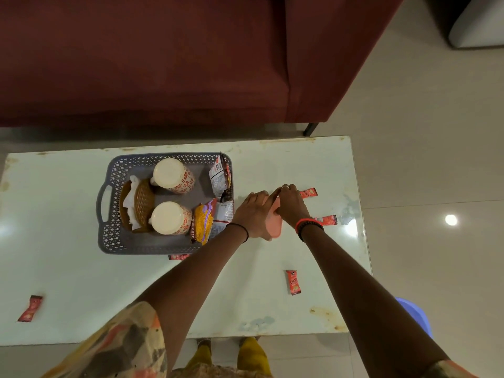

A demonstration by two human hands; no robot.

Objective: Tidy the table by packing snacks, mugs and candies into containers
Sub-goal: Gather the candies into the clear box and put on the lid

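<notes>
A grey perforated basket (109, 203) on the white table (81, 268) holds two upturned flowered mugs (174, 175) (170, 218), wicker coasters with a napkin (139, 204) and snack packets (218, 175) (203, 222). Right of the basket, my left hand (252, 214) and right hand (291, 204) both grip a small pink container (275, 226); its contents are hidden. Red candy sachets lie loose on the table: one by my right fingers (308, 192), one by my right wrist (328, 220), one nearer me (293, 282), one far left (30, 308), one under the basket's near edge (178, 257).
A maroon sofa (163, 64) stands beyond the table's far edge, its black leg (311, 129) near the table corner. A blue plastic stool (417, 315) sits at the table's right near corner. Tiled floor (422, 159) surrounds the table.
</notes>
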